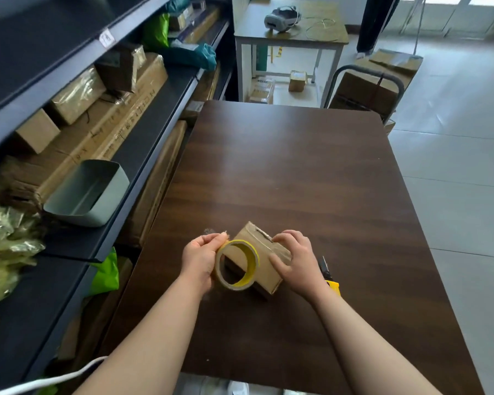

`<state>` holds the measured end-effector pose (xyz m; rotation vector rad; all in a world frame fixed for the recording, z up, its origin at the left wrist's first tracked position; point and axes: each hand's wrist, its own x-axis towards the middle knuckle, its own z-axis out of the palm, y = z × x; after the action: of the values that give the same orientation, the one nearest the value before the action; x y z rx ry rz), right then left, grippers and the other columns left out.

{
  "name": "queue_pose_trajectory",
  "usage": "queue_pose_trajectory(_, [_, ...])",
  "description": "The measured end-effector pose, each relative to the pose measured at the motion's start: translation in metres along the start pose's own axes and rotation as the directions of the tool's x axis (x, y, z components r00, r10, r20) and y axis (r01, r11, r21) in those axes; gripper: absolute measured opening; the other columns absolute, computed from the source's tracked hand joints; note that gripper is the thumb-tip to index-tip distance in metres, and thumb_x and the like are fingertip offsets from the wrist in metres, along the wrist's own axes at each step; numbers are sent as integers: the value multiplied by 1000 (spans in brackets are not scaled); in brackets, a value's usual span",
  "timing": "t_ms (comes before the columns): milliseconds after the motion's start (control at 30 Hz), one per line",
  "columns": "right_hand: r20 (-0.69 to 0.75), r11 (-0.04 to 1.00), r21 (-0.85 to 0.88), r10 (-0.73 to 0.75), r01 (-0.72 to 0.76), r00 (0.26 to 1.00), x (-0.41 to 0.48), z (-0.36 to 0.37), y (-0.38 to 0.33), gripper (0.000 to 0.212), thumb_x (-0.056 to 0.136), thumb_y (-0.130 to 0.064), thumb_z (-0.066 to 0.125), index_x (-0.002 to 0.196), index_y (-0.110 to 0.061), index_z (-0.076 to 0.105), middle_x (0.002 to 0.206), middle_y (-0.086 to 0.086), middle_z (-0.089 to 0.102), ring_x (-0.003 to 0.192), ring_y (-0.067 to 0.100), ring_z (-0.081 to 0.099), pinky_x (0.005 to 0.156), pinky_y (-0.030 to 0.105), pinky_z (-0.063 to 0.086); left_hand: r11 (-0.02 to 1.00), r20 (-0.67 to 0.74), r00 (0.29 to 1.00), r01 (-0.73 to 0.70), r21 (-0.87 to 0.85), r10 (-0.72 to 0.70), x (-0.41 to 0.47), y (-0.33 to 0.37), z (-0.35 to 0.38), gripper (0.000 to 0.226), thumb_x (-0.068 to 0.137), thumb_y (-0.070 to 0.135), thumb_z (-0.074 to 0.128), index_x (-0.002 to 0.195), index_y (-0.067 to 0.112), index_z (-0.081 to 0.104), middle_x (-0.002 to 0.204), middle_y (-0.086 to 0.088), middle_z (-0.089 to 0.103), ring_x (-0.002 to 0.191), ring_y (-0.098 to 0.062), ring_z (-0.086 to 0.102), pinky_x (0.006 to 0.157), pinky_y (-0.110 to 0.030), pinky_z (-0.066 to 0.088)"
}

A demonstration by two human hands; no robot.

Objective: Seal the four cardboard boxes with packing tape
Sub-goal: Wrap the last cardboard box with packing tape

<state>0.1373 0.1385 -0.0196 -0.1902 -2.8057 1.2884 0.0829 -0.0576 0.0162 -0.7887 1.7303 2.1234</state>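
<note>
The small cardboard box [265, 273] is sitting on the dark worktop [283, 166], and the right hand [295, 260] is gripping its right end, fingers curled over the top and thumb pressing the near face. At the box's left end, overlapping it in this view, the left hand [198, 259] is holding the yellow-cored tape roll [253, 262] upright. Its fingers are wrapping the rim, with thumb and forefinger pinching at the top of the roll. A wisp of clear tape seems to be lifting there, though blur is making that hard to confirm. I'm reading this as the start of a strip: freeing the tape end before laying it across the box. To do it well, the left hand should be peeling a flat, untwisted tab and pressing it onto the box's top seam. Meanwhile the right hand should be pinning the flaps shut, with the roll running straight along the seam under tension. A yellow-and-black cutter [332, 285] is lying just right of the box, partly behind the right wrist, handy for the cut. Only 1 box is showing on the worktop; I cannot pick out the other 3.
</note>
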Motion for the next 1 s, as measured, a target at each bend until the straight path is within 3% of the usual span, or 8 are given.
queue_pose_trajectory(167, [85, 988, 92, -128, 120, 988, -6, 6, -38, 50, 70, -66, 65, 101, -27, 68, 129, -12, 47, 127, 3, 31, 106, 16, 28, 971, -138, 989, 19, -240, -54, 0, -3, 29, 12, 88, 8, 68, 80, 11, 59, 81, -8, 64, 73, -19, 63, 66, -31, 52])
queue_pose_trajectory(333, [129, 996, 39, -84, 80, 988, -2, -6, -32, 28, 81, -38, 75, 84, -10, 74, 116, -4, 64, 131, 11, 37, 111, 27, 30, 996, -131, 989, -75, -42, 69, -3, 3, 39, 15, 79, 17, 78, 76, 12, 65, 78, -5, 68, 71, -17, 61, 66, -29, 52])
queue_pose_trajectory(433, [189, 992, 127, -14, -10, 982, 0, -29, -36, 11, 87, -31, 71, 78, -23, 69, 90, -7, 64, 95, 3, 56, 105, 21, 31, 993, -81, 990, -118, 21, 119, 1, 11, 37, 16, 77, 17, 80, 77, 10, 65, 68, -2, 64, 61, -12, 55, 54, -20, 46])
queue_pose_trajectory(533, [127, 982, 181, 37, -60, 991, 5, -45, -37, 26, 86, -37, 71, 66, -23, 61, 60, -12, 48, 60, 5, 44, 69, 30, 43, 989, -90, 994, -74, -131, 62, 9, 19, 42, 15, 80, 11, 76, 77, 11, 62, 67, -1, 63, 50, -5, 56, 43, -13, 44])
queue_pose_trajectory(667, [35, 989, 100, 102, -105, 994, 12, -60, -31, 38, 86, -43, 69, 68, -11, 62, 56, -5, 47, 54, 7, 39, 55, 29, 36, 986, -72, 994, -95, -140, 86, 19, 13, 59, 14, 80, 11, 77, 76, 11, 63, 74, -4, 66, 65, -12, 60, 55, -16, 50])
queue_pose_trajectory(767, [-23, 985, -52, 165, -166, 986, 14, -68, -16, 46, 83, -52, 67, 65, -10, 62, 55, 0, 51, 53, 10, 44, 54, 32, 41, 988, -213, 974, -103, -117, 76, 36, 12, 57, 13, 80, 14, 77, 79, 12, 64, 77, -1, 67, 74, -15, 63, 68, -22, 53])
queue_pose_trajectory(900, [-38, 962, -42, 269, -270, 962, 10, -63, 2, 47, 83, -52, 67, 63, -10, 63, 53, -1, 52, 53, 9, 46, 54, 33, 42, 992, -189, 974, -126, 12, 126, 55, 9, 54, 14, 81, 14, 76, 88, 7, 66, 75, 1, 64, 68, -8, 59, 56, -12, 50])
queue_pose_trajectory(1000, [-59, 953, -52, 296, -299, 953, 11, -60, 11, 46, 82, -51, 69, 57, -13, 61, 49, -7, 48, 50, 7, 44, 52, 29, 38, 985, -156, 978, -119, 124, 138, 66, 0, 56, 17, 78, 17, 79, 86, 6, 69, 78, -1, 68, 72, -10, 61, 62, -16, 47])
